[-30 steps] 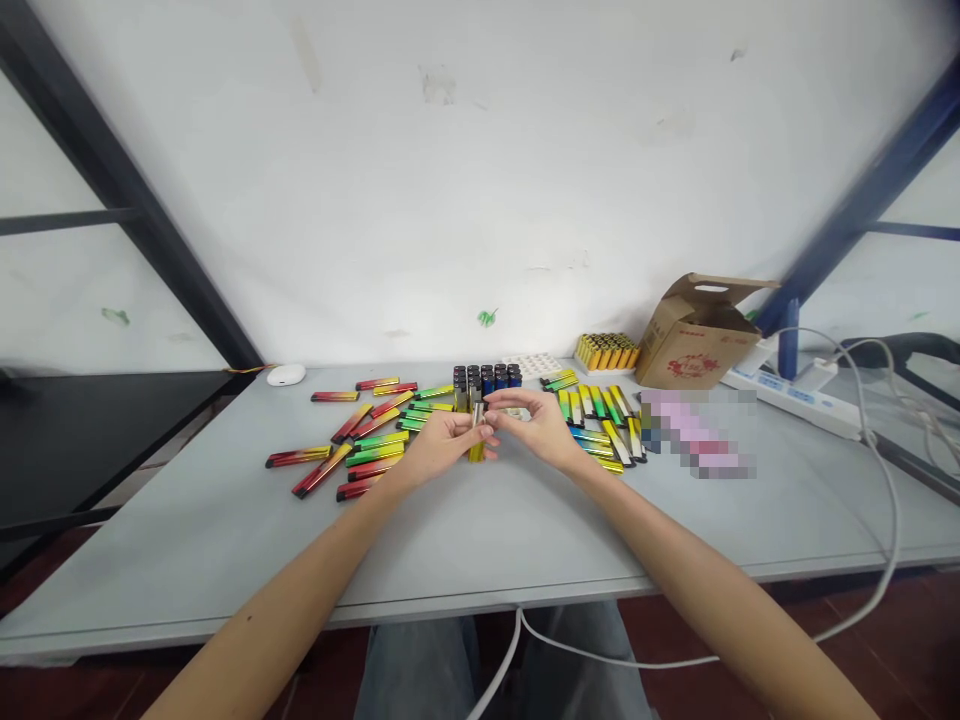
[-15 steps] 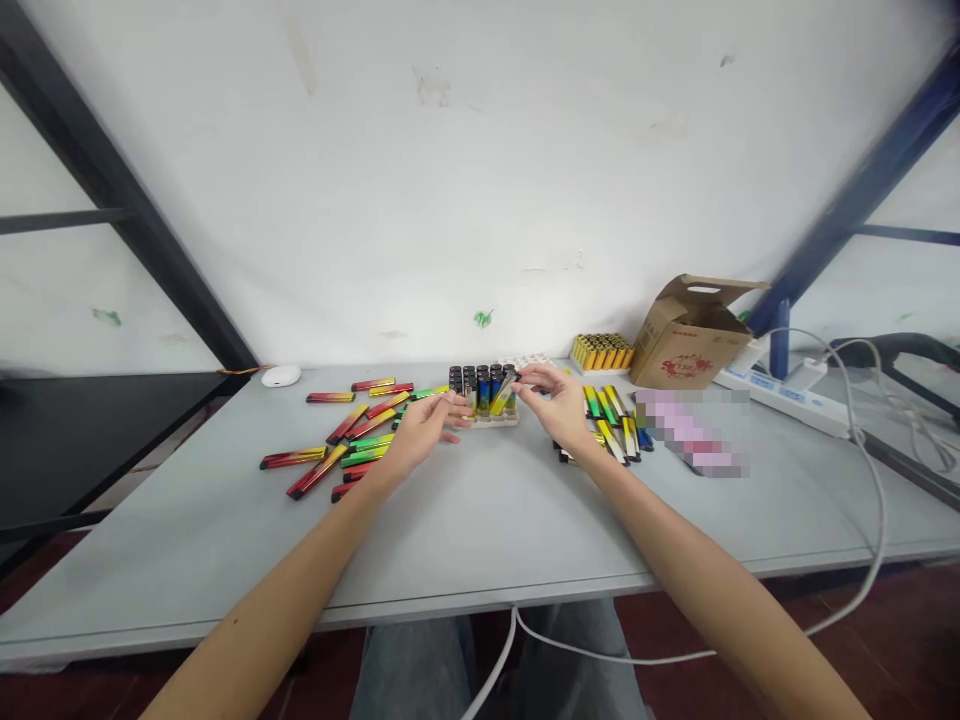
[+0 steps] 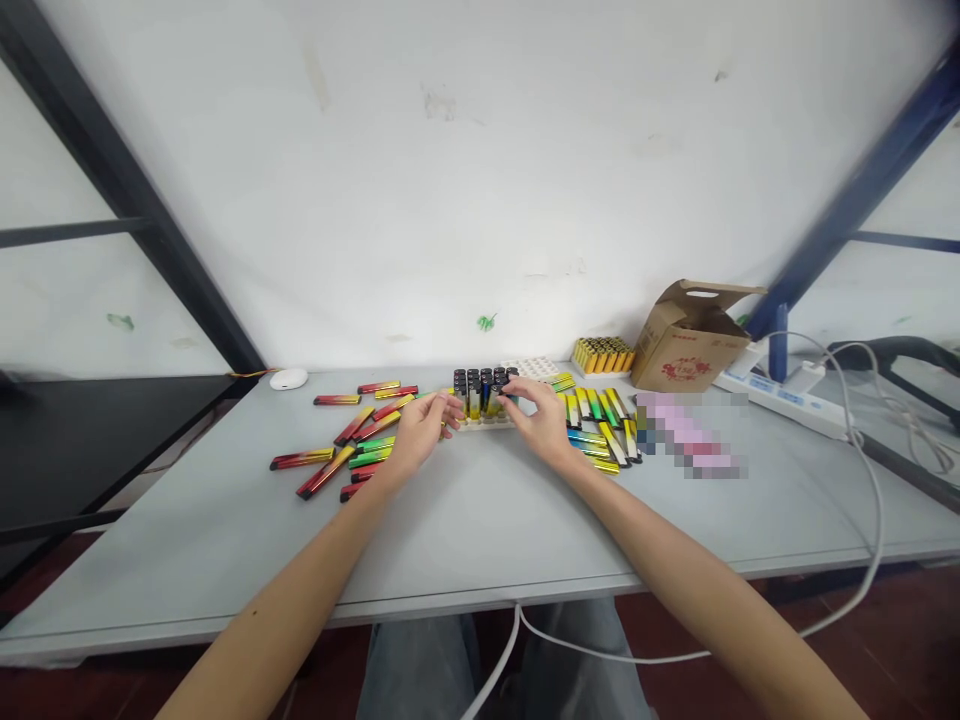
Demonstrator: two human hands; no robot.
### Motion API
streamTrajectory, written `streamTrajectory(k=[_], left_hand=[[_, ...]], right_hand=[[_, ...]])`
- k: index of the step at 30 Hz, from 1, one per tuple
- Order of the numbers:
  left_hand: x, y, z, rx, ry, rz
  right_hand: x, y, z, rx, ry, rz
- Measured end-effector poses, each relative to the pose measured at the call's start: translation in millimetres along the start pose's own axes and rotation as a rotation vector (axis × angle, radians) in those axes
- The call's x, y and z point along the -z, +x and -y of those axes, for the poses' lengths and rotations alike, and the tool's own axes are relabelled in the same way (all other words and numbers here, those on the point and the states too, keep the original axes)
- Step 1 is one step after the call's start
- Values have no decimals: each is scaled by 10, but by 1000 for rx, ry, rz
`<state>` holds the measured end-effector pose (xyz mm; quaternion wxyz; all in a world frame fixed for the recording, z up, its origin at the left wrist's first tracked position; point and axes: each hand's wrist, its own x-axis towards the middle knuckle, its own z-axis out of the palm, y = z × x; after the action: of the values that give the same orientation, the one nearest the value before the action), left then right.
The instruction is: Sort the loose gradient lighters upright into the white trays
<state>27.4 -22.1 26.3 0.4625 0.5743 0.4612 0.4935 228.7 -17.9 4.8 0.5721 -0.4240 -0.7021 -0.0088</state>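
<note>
In the middle of the table a white holed tray (image 3: 484, 425) holds several upright lighters (image 3: 472, 385) with black tops, some blue and some yellow. My right hand (image 3: 541, 420) is at the tray's right end, thumb and forefinger closed on the top of a yellowish lighter (image 3: 494, 402) standing in the front part. By the tray's left end is my left hand (image 3: 421, 430), its fingers curled together; what they hold, if anything, is hidden. Loose red-and-yellow lighters (image 3: 326, 472) and green ones (image 3: 371, 452) lie left of it. More lighters (image 3: 611, 440), yellow, green and white, lie right of my right hand.
Behind the right hand lies another white holed tray (image 3: 529, 368). A tray of yellow lighters (image 3: 602, 355) stands beside an open cardboard box (image 3: 686, 345). A power strip (image 3: 787, 400) with cables is at the right, a white case (image 3: 289, 379) at the back left.
My right hand has moved left and slightly down, and the tilted lighter it held now stands upright in the tray. My left hand stays close to the tray's left end.
</note>
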Motion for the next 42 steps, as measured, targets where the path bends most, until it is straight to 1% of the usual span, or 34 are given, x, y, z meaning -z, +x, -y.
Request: streamTrajectory(k=[4, 11, 14, 20, 23, 26, 29, 32, 34, 37, 39, 42], left_hand=[[-6, 0, -18, 8, -7, -1], [-26, -7, -42, 16, -8, 10], [-27, -16, -47, 17, -6, 6], [-19, -16, -43, 15, -9, 1], [-17, -10, -30, 12, -8, 1], [-16, -7, -21, 16, -3, 0], [-11, -3, -19, 15, 4, 0], [-6, 1, -19, 10, 9, 1], [-4, 0, -18, 6, 11, 4], [-4, -4, -17, 1, 17, 12], [-3, -7, -18, -1, 24, 16], [-1, -12, -22, 1, 33, 18]], right_hand=[[-20, -6, 13, 14, -31, 4], [-76, -52, 31, 40, -76, 94], [-87, -57, 0, 66, -102, 99], [-57, -37, -53, 157, -230, 91], [-41, -34, -36, 169, -301, 112], [9, 4, -28, 177, -309, 151], [132, 98, -113, 129, -278, 143], [299, 178, -327, -35, -334, 89], [390, 186, -501, -150, -408, 137], [449, 137, -710, -246, -511, 276], [442, 97, -778, -282, -554, 386], [411, 66, -775, -289, -581, 524]])
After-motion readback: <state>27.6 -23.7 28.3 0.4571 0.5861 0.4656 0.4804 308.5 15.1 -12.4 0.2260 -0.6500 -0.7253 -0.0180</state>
